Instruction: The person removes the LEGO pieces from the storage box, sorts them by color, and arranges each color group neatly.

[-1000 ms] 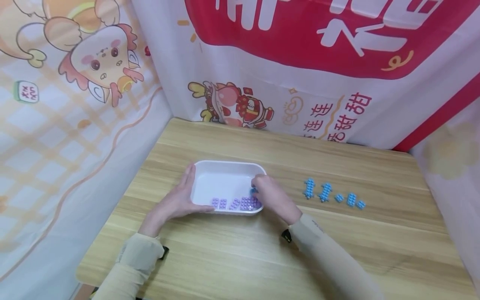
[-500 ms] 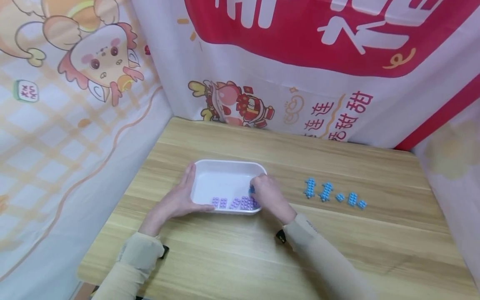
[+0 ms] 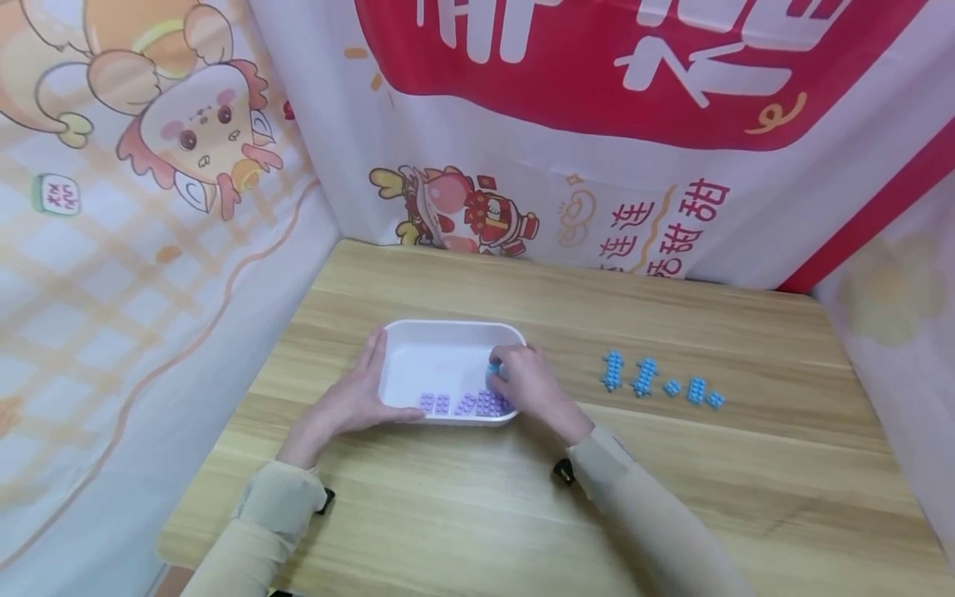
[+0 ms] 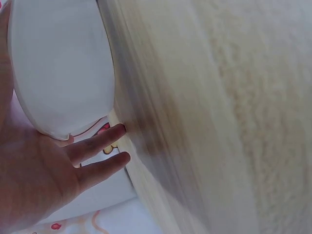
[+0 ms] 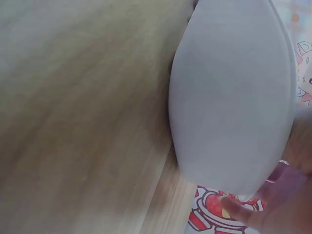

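A white tray (image 3: 433, 358) stands on the wooden table, with several purple toy bricks (image 3: 491, 404) along its near inner side. My left hand (image 3: 349, 402) is spread around the tray's left end, thumb along the near rim. In the left wrist view, two straight fingers of that hand (image 4: 39, 178) extend below the tray wall (image 4: 63, 63). Over the tray's right end, my right hand (image 3: 531, 383) pinches a small blue toy brick (image 3: 492, 376), mostly hidden by the fingers. The right wrist view shows the tray's outer wall (image 5: 229, 97) and a blurred part of my right hand (image 5: 287, 207).
To the right of the tray, several blue brick pieces (image 3: 646, 377) lie in a row on the table (image 3: 477, 506). Printed cloths (image 3: 462, 124) hang behind and along the sides of the table.
My right hand has shifted slightly left inside the tray, and more of the blue brick shows. My left hand and the tray keep their places; the head view has moved a little.
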The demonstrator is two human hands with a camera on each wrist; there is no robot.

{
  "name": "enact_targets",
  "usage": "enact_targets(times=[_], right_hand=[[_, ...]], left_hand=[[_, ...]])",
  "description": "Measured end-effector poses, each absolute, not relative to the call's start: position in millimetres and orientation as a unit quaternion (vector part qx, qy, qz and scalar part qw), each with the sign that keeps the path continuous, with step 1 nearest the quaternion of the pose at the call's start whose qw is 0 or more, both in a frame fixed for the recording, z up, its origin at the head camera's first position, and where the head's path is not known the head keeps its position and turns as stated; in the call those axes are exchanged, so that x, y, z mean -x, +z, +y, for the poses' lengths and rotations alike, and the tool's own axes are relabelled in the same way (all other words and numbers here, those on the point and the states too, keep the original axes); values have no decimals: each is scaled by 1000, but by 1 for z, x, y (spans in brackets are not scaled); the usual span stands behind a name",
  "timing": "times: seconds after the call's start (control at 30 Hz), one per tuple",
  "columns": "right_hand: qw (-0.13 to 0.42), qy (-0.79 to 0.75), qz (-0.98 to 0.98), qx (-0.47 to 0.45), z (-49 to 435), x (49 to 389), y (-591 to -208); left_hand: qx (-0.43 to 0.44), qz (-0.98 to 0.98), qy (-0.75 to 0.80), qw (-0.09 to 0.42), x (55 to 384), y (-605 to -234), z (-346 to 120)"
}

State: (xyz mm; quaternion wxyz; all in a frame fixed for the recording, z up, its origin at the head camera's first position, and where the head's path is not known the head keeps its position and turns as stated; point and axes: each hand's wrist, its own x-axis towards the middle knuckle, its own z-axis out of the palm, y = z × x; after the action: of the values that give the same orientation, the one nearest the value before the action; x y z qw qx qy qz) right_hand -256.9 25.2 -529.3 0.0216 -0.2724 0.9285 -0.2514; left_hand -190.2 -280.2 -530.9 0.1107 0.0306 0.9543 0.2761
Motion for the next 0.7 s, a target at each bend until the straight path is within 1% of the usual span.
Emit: enact_targets(times=[0.17,0.37,0.53,0.7], right_hand=[[-26,-297,910,287,35,248,-525],[-95,-371,886,261,55,235,-520],[-133,-407,872,238,83,228,-514],[-179,-405,872,208,120,222,-512]], left_hand=[[-28,956,271,112,190,-529,-280],[-26,954,276,113,190,-530,-280],[-21,954,275,115,188,-530,-281],[-24,955,274,112,189,-528,-282]])
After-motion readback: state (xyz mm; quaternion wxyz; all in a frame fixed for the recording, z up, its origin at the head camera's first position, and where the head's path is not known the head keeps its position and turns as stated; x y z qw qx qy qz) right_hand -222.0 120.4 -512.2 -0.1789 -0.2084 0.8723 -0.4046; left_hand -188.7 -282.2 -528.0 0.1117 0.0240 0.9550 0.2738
